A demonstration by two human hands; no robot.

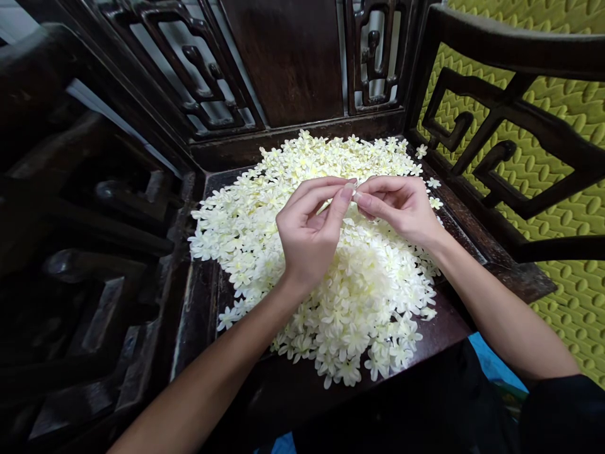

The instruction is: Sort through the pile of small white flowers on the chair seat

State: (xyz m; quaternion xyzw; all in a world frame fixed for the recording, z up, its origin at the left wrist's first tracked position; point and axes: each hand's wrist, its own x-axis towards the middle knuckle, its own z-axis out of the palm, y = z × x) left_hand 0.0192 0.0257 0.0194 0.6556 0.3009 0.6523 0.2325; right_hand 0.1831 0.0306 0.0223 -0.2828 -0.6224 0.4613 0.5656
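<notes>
Over a large heap of small cream-white artificial-looking flowers (246,233), my two hands meet at the fingertips. The thumb and fingers of my left hand (309,230) are pinched together. Opposite it, my right hand (401,205) pinches with thumb and forefinger. A tiny pale piece shows where the fingertips meet, but it is mostly hidden and too small to name. Both hands are held above the heap, and they cover part of its middle. Beneath my left wrist, more flowers bulge toward me in a closer mound (359,302).
The flowers lie on the seat (449,321) of a dark carved wooden chair. Its backrest (288,63) rises behind them, with openwork armrests on the left and right (515,101). A yellow-green textured surface (574,296) is beyond the right armrest. Several loose flowers (433,192) lie near the right edge.
</notes>
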